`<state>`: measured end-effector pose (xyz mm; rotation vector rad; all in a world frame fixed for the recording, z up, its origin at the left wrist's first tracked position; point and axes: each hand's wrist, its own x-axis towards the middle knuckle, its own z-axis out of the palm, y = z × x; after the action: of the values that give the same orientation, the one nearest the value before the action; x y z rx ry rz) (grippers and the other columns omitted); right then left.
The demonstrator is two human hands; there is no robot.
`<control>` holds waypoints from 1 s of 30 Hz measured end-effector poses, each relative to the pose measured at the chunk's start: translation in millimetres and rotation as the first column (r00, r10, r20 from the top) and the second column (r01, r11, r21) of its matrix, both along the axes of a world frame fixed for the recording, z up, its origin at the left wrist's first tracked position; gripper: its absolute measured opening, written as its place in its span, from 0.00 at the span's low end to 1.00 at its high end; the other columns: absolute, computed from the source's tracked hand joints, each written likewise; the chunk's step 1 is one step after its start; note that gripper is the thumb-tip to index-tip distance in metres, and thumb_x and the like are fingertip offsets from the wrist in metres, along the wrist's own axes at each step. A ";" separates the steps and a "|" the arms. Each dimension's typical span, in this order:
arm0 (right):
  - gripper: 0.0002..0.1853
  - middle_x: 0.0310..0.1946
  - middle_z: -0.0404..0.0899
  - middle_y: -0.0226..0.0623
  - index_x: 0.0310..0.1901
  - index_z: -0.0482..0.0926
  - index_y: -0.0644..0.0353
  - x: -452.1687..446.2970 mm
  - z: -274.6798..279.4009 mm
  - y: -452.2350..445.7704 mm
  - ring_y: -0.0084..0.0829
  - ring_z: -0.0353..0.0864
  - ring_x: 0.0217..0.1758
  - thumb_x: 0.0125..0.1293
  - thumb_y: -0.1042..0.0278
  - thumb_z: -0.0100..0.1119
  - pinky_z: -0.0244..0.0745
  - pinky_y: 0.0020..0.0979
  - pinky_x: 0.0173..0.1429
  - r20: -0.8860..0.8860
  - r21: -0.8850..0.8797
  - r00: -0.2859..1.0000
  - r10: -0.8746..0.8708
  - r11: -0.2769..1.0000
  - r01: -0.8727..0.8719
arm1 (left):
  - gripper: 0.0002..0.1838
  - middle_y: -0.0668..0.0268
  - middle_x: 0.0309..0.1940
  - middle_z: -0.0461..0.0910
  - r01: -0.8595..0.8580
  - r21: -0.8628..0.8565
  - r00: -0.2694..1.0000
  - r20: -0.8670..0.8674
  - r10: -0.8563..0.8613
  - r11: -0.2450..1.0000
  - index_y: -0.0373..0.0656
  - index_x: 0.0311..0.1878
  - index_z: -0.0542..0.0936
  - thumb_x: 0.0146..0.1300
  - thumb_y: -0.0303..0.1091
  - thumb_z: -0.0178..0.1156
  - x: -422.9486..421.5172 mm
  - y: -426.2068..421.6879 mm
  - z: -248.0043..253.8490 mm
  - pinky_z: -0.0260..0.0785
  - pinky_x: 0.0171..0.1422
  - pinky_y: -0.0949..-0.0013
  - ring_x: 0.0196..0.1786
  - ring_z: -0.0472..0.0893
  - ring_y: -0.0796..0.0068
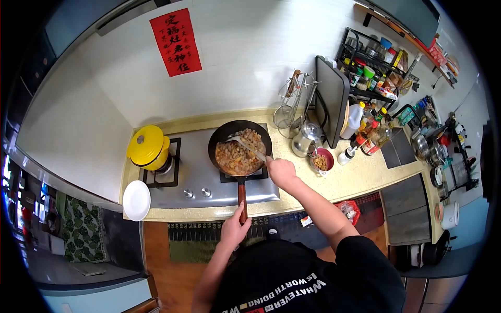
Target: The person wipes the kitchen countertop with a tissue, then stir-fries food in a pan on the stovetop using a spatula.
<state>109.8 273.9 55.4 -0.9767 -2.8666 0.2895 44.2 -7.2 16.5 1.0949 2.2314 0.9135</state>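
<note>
A dark frying pan (214, 151) sits on the right burner of the steel gas stove (219, 194), holding chopped meat (236, 158) in brownish sauce. My left hand (236, 228) is wrapped round the pan's wooden handle (242, 195) near its end. In my right hand (281, 171) is a spatula (250, 147), gripped by its handle. Its head reaches into the food at the upper left of the pan, and the food hides part of its edge.
Left of the pan, a yellow pot (147, 147) stands on the other burner, with a white plate (136, 201) at the counter's front left corner. To the right are a metal kettle (306, 140), a red bowl (323, 159), a cutting board (332, 99) and several sauce bottles (377, 138).
</note>
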 end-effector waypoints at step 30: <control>0.18 0.30 0.86 0.45 0.60 0.85 0.55 46.2 33.8 -14.2 0.46 0.88 0.31 0.77 0.65 0.49 0.82 0.47 0.35 0.132 0.161 0.991 0.028 0.986 -0.050 | 0.37 0.46 0.36 0.86 -0.010 0.044 1.000 0.027 0.008 0.999 0.51 0.79 0.70 0.68 0.45 0.67 0.6 -0.9 -3.1 0.79 0.46 0.51 0.40 0.87 0.45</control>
<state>156.0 259.7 89.2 -0.9426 -2.9698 -0.0079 44.9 -8.1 13.5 1.0866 2.2062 0.9793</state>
